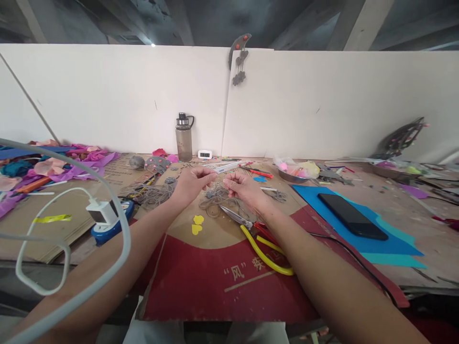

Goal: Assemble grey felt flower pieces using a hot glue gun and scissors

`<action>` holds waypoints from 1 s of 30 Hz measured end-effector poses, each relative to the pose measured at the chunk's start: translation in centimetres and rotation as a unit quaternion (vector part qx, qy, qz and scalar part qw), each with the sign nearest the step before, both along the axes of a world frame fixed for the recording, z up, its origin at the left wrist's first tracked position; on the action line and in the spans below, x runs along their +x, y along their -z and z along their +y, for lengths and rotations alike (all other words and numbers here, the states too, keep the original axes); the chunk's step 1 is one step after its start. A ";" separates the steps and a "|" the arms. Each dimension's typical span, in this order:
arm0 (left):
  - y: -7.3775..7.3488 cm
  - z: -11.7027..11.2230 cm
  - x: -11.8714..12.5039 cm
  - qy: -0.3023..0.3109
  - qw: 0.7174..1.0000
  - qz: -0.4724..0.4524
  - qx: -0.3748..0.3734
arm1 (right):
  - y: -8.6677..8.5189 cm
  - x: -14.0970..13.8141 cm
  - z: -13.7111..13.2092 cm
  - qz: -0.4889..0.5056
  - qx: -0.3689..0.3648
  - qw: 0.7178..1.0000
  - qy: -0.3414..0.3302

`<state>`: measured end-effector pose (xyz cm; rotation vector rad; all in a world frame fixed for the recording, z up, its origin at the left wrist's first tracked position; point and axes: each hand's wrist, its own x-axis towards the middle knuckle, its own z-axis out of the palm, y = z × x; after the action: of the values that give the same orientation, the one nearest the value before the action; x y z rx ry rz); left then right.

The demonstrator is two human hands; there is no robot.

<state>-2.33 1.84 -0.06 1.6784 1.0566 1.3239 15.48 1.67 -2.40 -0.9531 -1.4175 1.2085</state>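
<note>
Both my hands are raised over the middle of the cardboard sheet [215, 267]. My left hand [193, 184] and my right hand [242, 187] are pinched shut a little apart, holding a thin grey wire or cord [219, 184] between them. A tangle of the same grey cord [215, 203] lies on the cardboard just below the fingers. Scissors with yellow handles [261, 248] lie under my right forearm, next to red-handled pliers [263, 229]. Two small yellow paper shapes [197, 224] lie beside my left wrist.
A water bottle [184, 137] and a small white clock [204, 154] stand by the white back wall. A black phone [351, 216] rests on blue paper at right. Pink and purple paper scraps [53, 167] pile at left; a white charger and cable [102, 212] cross the near left.
</note>
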 end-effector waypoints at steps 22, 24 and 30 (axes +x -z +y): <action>0.4 -1.9 1.8 0.050 0.998 0.018 0.016 | 0.3 -0.6 -1.7 -0.122 0.176 0.976 0.039; 0.2 -1.9 1.8 0.065 0.998 0.020 0.015 | 0.2 -0.7 -1.8 -0.106 0.167 0.980 0.018; 0.0 -1.8 1.4 0.242 0.962 -0.113 -0.054 | -0.4 -0.9 -1.9 -0.006 0.082 0.992 -0.093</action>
<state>-0.89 -0.01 -0.03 1.5317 0.5274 1.0812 14.56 -0.26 -1.99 -0.7286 -1.6160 1.2005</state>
